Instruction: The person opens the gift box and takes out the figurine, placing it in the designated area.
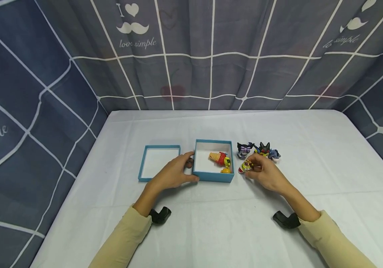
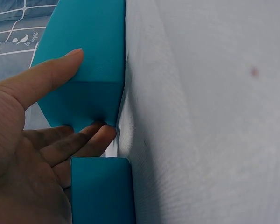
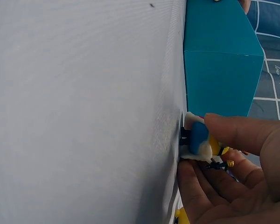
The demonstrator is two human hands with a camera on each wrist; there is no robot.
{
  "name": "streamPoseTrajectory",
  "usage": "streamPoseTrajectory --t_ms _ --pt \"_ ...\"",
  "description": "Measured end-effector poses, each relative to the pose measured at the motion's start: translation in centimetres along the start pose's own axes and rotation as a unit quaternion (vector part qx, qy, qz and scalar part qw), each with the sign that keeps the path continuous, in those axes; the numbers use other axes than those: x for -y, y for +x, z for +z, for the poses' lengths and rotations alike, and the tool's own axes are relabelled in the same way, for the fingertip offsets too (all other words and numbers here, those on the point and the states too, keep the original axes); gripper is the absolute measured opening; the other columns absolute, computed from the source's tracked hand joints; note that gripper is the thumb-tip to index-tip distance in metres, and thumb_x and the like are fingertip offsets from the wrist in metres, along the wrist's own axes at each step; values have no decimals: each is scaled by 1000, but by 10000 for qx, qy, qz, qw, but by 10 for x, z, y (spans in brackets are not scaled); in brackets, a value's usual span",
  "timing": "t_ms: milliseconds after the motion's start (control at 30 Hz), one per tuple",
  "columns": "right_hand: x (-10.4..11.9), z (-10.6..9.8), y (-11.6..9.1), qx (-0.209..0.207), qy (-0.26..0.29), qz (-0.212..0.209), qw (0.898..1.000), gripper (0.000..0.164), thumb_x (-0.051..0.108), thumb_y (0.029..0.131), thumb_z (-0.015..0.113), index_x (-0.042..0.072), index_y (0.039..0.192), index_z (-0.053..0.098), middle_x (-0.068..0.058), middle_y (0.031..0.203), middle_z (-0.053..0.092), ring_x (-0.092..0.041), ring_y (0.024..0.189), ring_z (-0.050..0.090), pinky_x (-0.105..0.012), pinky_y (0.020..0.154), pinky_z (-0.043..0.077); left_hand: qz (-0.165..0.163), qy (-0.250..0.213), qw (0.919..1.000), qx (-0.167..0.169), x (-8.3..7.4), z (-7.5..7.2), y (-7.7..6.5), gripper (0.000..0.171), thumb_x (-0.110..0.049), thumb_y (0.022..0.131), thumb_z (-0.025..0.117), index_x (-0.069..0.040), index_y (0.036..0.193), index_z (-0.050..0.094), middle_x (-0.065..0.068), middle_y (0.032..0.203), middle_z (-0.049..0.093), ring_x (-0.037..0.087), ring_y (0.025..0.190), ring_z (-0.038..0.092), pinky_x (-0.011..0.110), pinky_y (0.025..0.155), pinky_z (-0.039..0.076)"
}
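Note:
My left hand [image 1: 174, 171] holds the near left corner of an open blue box [image 1: 213, 177]. In the left wrist view the thumb [image 2: 60, 72] lies along one blue wall and the fingertips press the adjoining one. Inside the box lie a red and yellow figurine [image 1: 221, 158] and a small orange-yellow piece [image 1: 226, 170]. Just right of the box, my right hand [image 1: 266, 173] pinches a small figurine [image 1: 245, 166] between thumb and fingers. Up close, that figurine shows a blue body [image 3: 199, 137], yellow upper part and white edging, low over the white cloth.
A blue-rimmed lid [image 1: 143, 163] with a white inside lies left of the box. Behind my right hand stand a dark figurine with a purple bow [image 1: 244, 150], a black-eared yellow one [image 1: 264, 148] and a blue-grey one [image 1: 274, 155]. A checked curtain [image 1: 191, 74] surrounds the table.

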State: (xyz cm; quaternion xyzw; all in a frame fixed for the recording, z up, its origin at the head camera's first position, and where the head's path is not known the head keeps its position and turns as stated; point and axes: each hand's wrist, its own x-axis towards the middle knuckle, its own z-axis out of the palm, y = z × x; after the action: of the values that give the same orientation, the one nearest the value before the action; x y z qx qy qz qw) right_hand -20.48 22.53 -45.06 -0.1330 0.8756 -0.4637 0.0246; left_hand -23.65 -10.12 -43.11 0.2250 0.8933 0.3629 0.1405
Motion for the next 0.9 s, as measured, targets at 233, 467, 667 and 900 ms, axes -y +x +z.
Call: streamPoseTrajectory --t_ms 233,467,667,900 --pt "1 0 -1 128 -78 36 9999 41 -7 83 72 -8 120 56 -21 114 61 -38 108 61 -48 91 50 -3 -40 10000 22 1 0 0 91 -25 80 85 -1 151 34 10 125 61 21 116 57 40 100 44" --pt "4 -2 -2 328 141 138 9993 55 -3 87 70 -13 133 44 -29 126 55 -45 117 56 -49 97 46 -17 -15 10000 34 3 1 1 91 -25 80 85 -2 152 34 9 125 61 21 116 57 39 101 44" --pt "10 -5 -5 356 35 187 9992 61 5 89 72 -11 138 40 -31 136 48 -49 126 47 -55 104 38 18 16 10000 26 3 0 1 91 -25 80 85 -2 152 34 10 126 61 21 116 57 39 101 44" --pt "18 -6 -12 -37 -249 -59 9997 59 6 88 73 -8 138 43 -28 139 47 -46 129 44 -56 107 34 -13 8 10000 26 2 0 1 90 -25 80 84 -2 152 34 9 125 61 21 116 57 39 100 44"
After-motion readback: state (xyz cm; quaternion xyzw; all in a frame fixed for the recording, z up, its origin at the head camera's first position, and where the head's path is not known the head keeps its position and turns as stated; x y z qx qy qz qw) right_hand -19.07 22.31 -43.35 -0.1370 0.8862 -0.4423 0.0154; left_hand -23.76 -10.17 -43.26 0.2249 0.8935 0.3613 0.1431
